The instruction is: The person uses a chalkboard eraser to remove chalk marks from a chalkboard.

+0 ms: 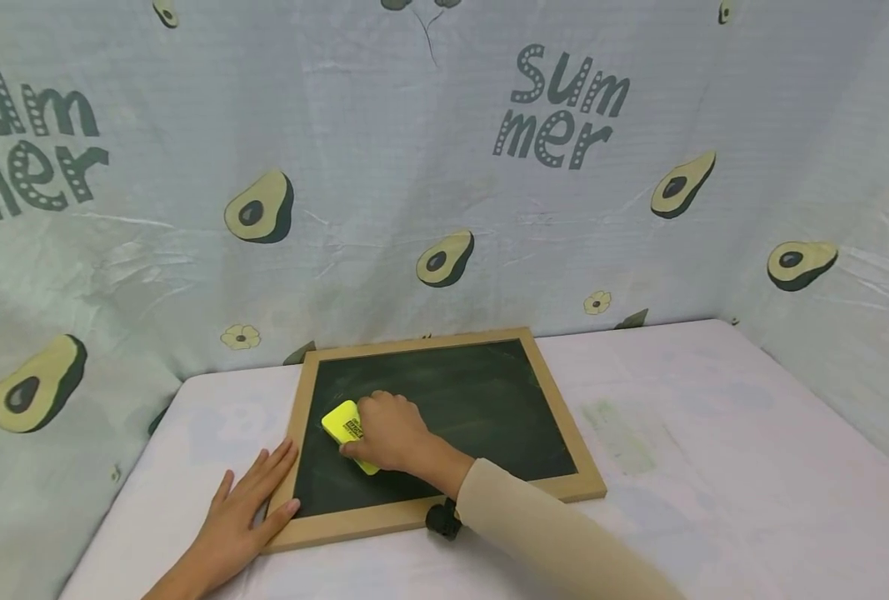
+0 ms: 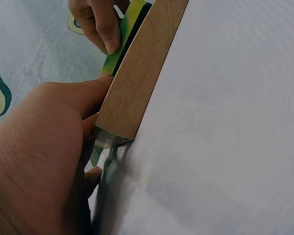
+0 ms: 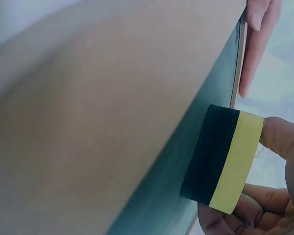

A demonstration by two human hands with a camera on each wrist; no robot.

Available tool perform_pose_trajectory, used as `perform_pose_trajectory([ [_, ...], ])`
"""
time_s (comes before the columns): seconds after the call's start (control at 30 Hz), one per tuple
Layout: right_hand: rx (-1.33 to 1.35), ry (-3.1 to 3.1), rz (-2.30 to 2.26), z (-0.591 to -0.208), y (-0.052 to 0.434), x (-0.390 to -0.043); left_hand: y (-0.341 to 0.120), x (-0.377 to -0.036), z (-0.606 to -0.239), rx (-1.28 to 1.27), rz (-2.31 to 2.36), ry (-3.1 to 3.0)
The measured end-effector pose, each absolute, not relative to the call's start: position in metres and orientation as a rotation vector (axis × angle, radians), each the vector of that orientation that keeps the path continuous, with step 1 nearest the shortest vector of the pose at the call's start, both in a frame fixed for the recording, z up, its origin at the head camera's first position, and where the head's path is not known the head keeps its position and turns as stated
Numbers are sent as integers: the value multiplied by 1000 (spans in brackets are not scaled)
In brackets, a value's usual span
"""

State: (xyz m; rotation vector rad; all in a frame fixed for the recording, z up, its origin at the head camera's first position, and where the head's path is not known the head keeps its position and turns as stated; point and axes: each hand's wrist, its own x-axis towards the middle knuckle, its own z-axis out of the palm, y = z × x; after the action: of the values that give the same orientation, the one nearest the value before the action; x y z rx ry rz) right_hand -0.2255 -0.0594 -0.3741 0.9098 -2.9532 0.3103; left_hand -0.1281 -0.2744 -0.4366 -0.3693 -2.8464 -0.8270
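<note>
The right hand grips a yellow eraser, its dark felt pressed on the chalkboard under the palm. Just left of it, the left hand lies flat, fingers straight, against the board's wooden frame on the table.

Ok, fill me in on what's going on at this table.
A person is working at a wood-framed chalkboard that lies flat on the covered table. The right hand grips a yellow eraser, its dark felt side pressed to the board's left part. The left hand lies flat on the table with fingers straight, touching the frame's near-left corner. The board surface looks smeared with chalk dust. An avocado-print cloth hangs behind.
</note>
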Motion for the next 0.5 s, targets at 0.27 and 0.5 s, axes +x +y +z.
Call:
perform_pose_trajectory([
  [0.27,895,-2962,267,-374,-57,-221,-274,-126,-437,-334,-852,-2879],
  [0.5,821,-2979,346,-374,-27,-229,-274,-128,-436,-315,-858,-2902],
])
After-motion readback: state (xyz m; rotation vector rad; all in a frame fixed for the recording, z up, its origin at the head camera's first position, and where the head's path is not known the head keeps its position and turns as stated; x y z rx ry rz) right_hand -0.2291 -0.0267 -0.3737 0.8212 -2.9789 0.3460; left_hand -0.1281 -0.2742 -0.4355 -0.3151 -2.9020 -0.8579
